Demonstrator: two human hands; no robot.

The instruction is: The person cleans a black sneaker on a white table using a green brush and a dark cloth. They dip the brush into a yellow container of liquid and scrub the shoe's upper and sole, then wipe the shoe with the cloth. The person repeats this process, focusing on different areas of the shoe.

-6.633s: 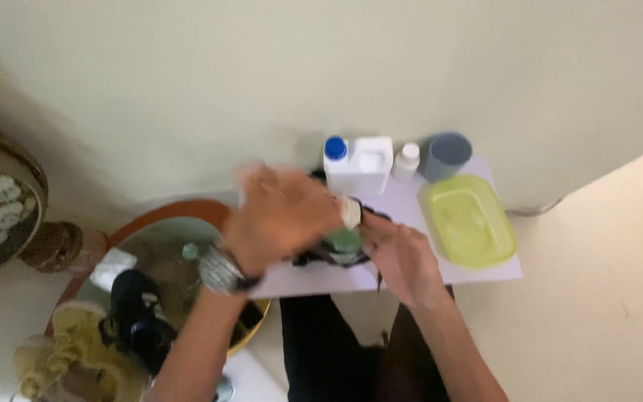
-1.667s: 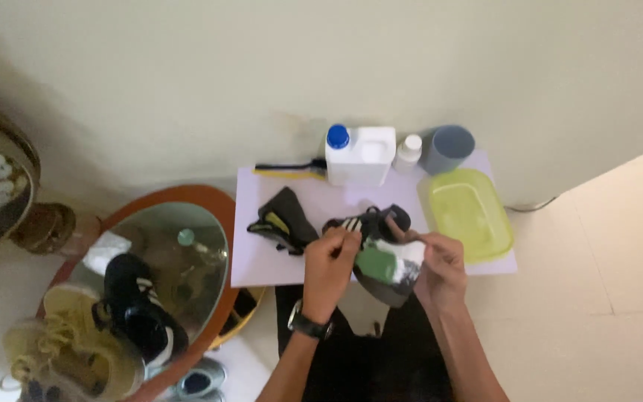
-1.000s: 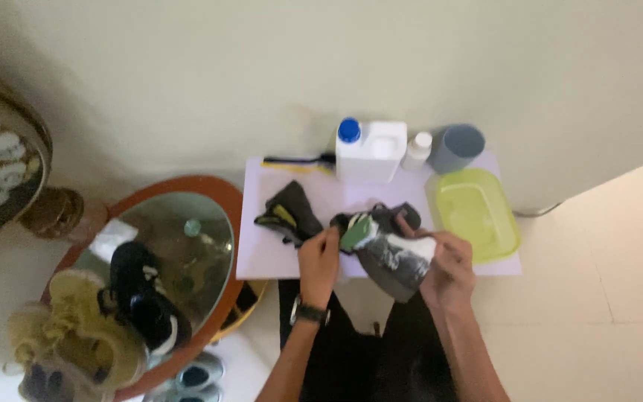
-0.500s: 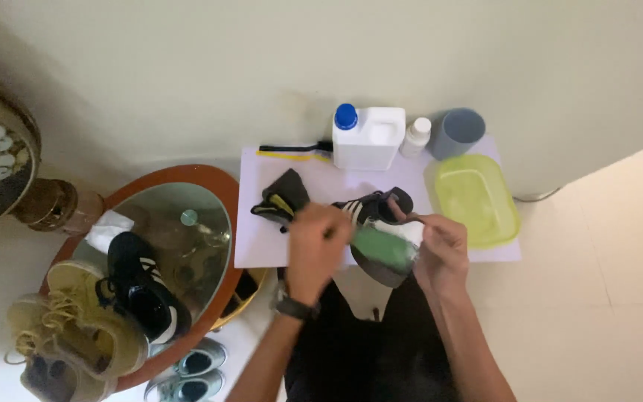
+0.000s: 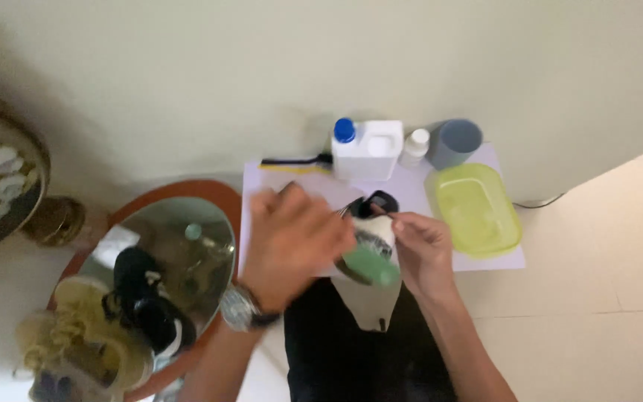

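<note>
The person's left hand (image 5: 292, 242) comes in from seven o'clock, a metal wristwatch (image 5: 241, 309) on the wrist, back of the hand up and fingers curled; it is blurred, and I cannot tell whether it grips anything, though it sits right against the sneaker (image 5: 370, 246) at its three o'clock side. The right hand (image 5: 424, 249) rises from five o'clock, forearm slanting up, fingers wrapped closed around the far side of that shoe, which is pale with a black collar and a green sole edge, held above the person's dark lap at the near edge of a white sheet (image 5: 500, 257). On the sheet, at twelve o'clock from the hands, stands a white jug with a blue cap (image 5: 370, 149); a black-and-yellow brush (image 5: 295, 162) lies at its nine o'clock, a small white bottle (image 5: 415, 145) and a grey cup (image 5: 455, 143) at its three o'clock. A yellow-green plastic tub (image 5: 478, 212) sits at two o'clock from the right hand. At eight o'clock an oval mirror (image 5: 165, 253) lies flat.
</note>
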